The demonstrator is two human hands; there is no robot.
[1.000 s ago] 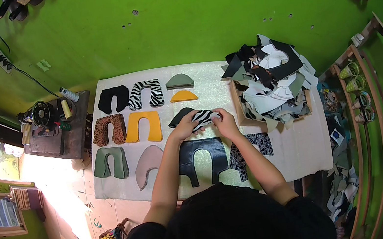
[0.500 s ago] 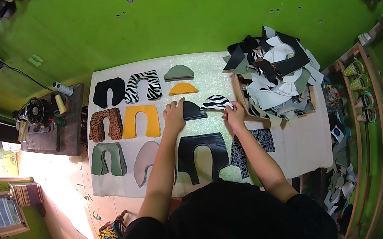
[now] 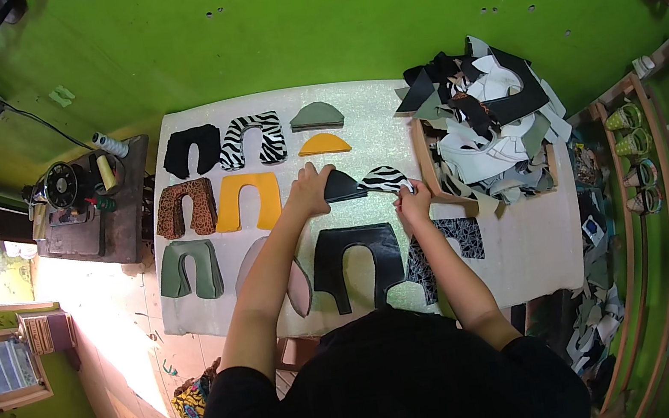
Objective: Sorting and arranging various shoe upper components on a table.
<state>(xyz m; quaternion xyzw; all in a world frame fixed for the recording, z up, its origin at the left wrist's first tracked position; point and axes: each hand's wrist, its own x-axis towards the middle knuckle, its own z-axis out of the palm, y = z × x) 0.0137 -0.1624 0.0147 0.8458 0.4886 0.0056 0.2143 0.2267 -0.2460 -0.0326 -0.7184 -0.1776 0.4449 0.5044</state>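
On the white table (image 3: pixel 524 258), my left hand (image 3: pixel 310 191) is closed at the left end of a black half-moon piece of sheet material (image 3: pixel 342 185). My right hand (image 3: pixel 414 200) pinches the lower right corner of a zebra-striped half-moon piece (image 3: pixel 384 177). Its left tip meets the right end of the black piece. Beyond them lie a yellow half-moon piece (image 3: pixel 323 144) and a stack of grey-green half-moon pieces (image 3: pixel 315 116). A large black U-shaped piece (image 3: pixel 353 235) lies closer to me, between my forearms.
U-shaped pieces in zebra (image 3: pixel 248 127), leopard (image 3: pixel 185 210), yellow (image 3: pixel 247 202) and green (image 3: pixel 190 269) lie left. A wooden box heaped with offcuts (image 3: pixel 481 148) stands right of my right hand. A sewing machine (image 3: pixel 64 191) stands far left; a shoe rack (image 3: pixel 636 155) is at right.
The view has shifted slightly, so the table sits a little higher in it. Both hands keep to the same two half-moon pieces, with only slight movement.
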